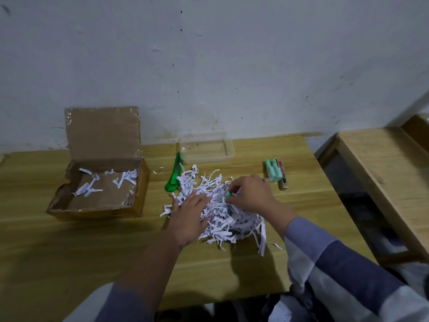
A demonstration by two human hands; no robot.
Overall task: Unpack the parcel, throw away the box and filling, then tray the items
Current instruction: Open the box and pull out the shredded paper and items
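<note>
A heap of white shredded paper (220,214) lies in the middle of the wooden table (69,247). My left hand (189,217) rests flat on the heap's left side, fingers spread. My right hand (250,194) pinches a small mint-green item (228,194) at the top of the heap. The open cardboard box (102,180) stands at the left with a few paper strips inside. A clear plastic tray (206,147) sits at the back, against the wall. Two mint-green tubes (273,170) and a slim dark box (282,174) lie to the right.
A green utility knife (174,175) lies between the box and the heap. A second wooden table (390,173) stands at the right, across a narrow gap. The grey wall runs close behind the tray.
</note>
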